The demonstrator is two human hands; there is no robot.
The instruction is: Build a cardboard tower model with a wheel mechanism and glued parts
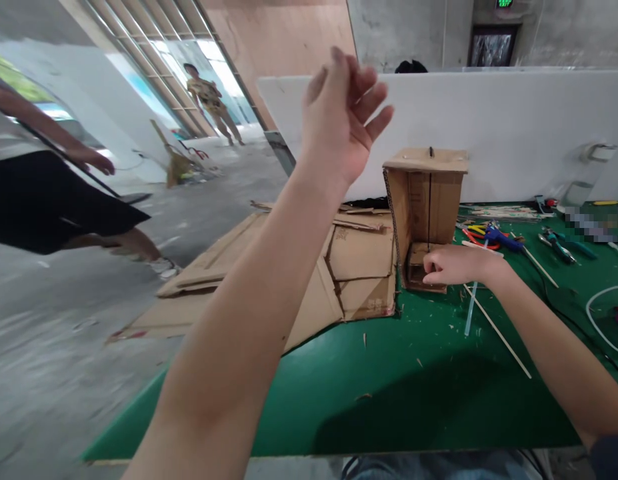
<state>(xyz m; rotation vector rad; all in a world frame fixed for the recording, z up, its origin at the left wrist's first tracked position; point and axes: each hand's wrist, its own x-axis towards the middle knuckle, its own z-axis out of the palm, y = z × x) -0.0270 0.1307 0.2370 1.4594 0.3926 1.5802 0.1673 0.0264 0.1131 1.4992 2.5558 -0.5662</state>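
Observation:
My left hand (341,117) is raised high in front of me, above the flat cardboard and left of a standing cardboard box. Its fingers are slightly bent and apart, with nothing visible in them. An open-fronted cardboard box (439,200) stands upright on the table, and a thin black cord or rod (429,207) runs down its middle from a small loop on top. At the box's lower front, my right hand (451,265) is curled closed by a small inner cardboard piece (419,255). Whatever its fingers grip is hidden.
Flattened cardboard sheets (361,253) hang over the left edge of the green table (389,387). Right of the box lie a blue glue gun (503,238), pliers (556,245), a glue stick (471,310) and wooden sticks (503,340). A white partition (519,133) stands behind. People are at left.

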